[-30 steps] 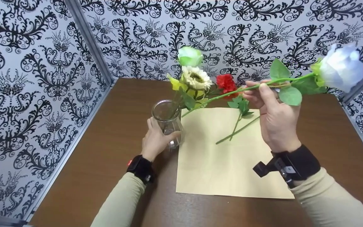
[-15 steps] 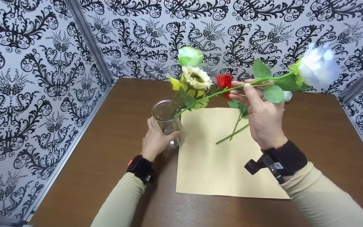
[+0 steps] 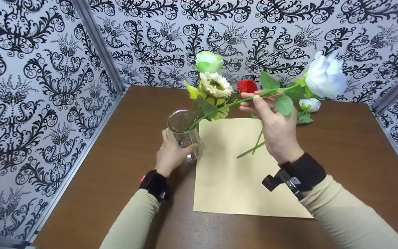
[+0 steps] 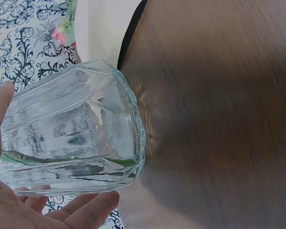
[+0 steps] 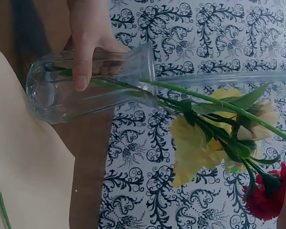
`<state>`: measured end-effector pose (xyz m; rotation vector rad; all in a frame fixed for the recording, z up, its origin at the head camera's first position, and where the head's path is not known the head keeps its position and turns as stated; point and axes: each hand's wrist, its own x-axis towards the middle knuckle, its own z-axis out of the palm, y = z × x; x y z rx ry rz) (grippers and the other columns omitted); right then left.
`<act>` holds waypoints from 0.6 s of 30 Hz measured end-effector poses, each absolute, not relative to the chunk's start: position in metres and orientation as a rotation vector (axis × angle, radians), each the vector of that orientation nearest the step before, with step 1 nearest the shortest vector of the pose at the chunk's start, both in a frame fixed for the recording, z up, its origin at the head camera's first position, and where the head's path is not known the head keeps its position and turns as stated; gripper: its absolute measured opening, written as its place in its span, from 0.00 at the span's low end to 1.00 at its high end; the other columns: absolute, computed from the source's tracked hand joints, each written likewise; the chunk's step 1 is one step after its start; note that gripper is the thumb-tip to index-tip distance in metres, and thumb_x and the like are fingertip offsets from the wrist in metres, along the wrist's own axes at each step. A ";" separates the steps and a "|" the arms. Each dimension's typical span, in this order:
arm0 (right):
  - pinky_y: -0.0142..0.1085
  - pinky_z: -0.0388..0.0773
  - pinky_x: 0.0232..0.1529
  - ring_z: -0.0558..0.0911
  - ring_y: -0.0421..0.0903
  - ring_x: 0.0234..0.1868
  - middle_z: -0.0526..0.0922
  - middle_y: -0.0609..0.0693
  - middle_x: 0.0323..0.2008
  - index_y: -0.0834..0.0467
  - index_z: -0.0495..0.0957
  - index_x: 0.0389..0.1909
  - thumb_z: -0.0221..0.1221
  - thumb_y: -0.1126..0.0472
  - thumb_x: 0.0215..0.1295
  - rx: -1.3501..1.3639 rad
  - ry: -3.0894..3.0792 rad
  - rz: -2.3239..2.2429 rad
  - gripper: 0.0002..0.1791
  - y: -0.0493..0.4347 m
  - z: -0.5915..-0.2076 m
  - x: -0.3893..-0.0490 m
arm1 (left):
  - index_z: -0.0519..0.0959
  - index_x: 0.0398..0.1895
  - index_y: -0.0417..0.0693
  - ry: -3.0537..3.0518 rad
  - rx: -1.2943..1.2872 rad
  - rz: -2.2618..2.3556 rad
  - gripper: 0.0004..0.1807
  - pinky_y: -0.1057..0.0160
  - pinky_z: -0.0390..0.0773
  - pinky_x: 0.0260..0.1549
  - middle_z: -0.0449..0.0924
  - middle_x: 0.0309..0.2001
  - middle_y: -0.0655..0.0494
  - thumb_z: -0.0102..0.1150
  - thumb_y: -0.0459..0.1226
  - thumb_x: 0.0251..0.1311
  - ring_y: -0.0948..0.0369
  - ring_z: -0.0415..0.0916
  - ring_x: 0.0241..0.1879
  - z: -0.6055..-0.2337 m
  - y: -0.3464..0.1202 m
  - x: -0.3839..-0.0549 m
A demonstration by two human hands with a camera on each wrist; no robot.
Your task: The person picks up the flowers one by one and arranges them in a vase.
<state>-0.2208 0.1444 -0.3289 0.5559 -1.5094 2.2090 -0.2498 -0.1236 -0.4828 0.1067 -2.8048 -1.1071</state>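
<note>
My left hand (image 3: 173, 152) grips a clear glass vase (image 4: 66, 129), thumb on one side and fingers on the other. The vase stands upright at the left edge of the beige paper. Out of it lean a cream sunflower (image 3: 216, 85), a pale green rose (image 3: 208, 61), a yellow flower (image 5: 195, 152) and a red carnation (image 5: 264, 198). My right hand (image 3: 280, 128) pinches the green stem of a bluish-white rose (image 3: 325, 75) between thumb and fingers. This rose slants, bloom to the upper right. Its stem's lower end is at the vase mouth (image 5: 150, 78).
Beige paper (image 3: 247, 183) lies on the brown table (image 3: 116, 138). Another white rose (image 3: 310, 104) lies behind my right hand, partly hidden. Cut-off-looking green stem ends (image 3: 249, 151) rest on the paper. Patterned walls stand at the back and sides.
My right hand has moved left with the bluish-white rose, bringing its stem end from beside the vase to the mouth. The left hand and vase have stayed in place.
</note>
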 end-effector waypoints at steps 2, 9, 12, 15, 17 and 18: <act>0.53 0.82 0.49 0.88 0.61 0.43 0.85 0.71 0.46 0.74 0.75 0.50 0.59 0.71 0.71 0.555 -1.543 2.199 0.12 0.143 -0.331 -0.221 | 0.52 0.73 0.48 -2.804 0.106 -1.106 0.60 0.40 0.78 0.44 0.60 0.62 0.50 0.72 0.67 0.45 0.43 0.80 0.52 -0.483 -0.124 -0.250; 0.51 0.80 0.54 0.88 0.58 0.42 0.87 0.64 0.47 0.66 0.76 0.57 0.60 0.66 0.72 0.531 -1.737 2.123 0.16 0.138 -0.336 -0.223 | 0.51 0.74 0.49 -2.794 0.104 -1.120 0.61 0.41 0.78 0.45 0.60 0.62 0.50 0.73 0.66 0.45 0.43 0.80 0.53 -0.482 -0.124 -0.249; 0.48 0.79 0.58 0.88 0.60 0.42 0.88 0.60 0.47 0.64 0.78 0.55 0.61 0.64 0.72 0.524 -1.832 2.074 0.14 0.135 -0.339 -0.223 | 0.51 0.74 0.49 -2.792 0.108 -1.121 0.61 0.41 0.78 0.45 0.60 0.62 0.50 0.73 0.66 0.45 0.44 0.80 0.53 -0.483 -0.124 -0.248; 0.47 0.79 0.57 0.87 0.63 0.43 0.88 0.59 0.47 0.66 0.79 0.53 0.60 0.64 0.73 0.553 -1.881 2.046 0.13 0.131 -0.342 -0.225 | 0.52 0.73 0.48 -2.790 0.101 -1.115 0.60 0.40 0.78 0.45 0.61 0.62 0.50 0.73 0.66 0.45 0.43 0.80 0.53 -0.483 -0.124 -0.248; 0.47 0.80 0.55 0.86 0.64 0.43 0.88 0.59 0.46 0.69 0.79 0.51 0.60 0.65 0.73 0.575 -1.897 2.038 0.12 0.129 -0.345 -0.226 | 0.52 0.73 0.48 -2.788 0.093 -1.112 0.60 0.40 0.78 0.45 0.61 0.61 0.50 0.73 0.66 0.45 0.43 0.80 0.53 -0.483 -0.124 -0.248; 0.47 0.81 0.53 0.85 0.65 0.44 0.88 0.59 0.46 0.70 0.78 0.50 0.60 0.65 0.73 0.586 -1.903 2.036 0.12 0.128 -0.346 -0.227 | 0.52 0.73 0.47 -2.786 0.089 -1.111 0.60 0.40 0.78 0.45 0.61 0.61 0.50 0.73 0.65 0.46 0.43 0.80 0.53 -0.483 -0.124 -0.248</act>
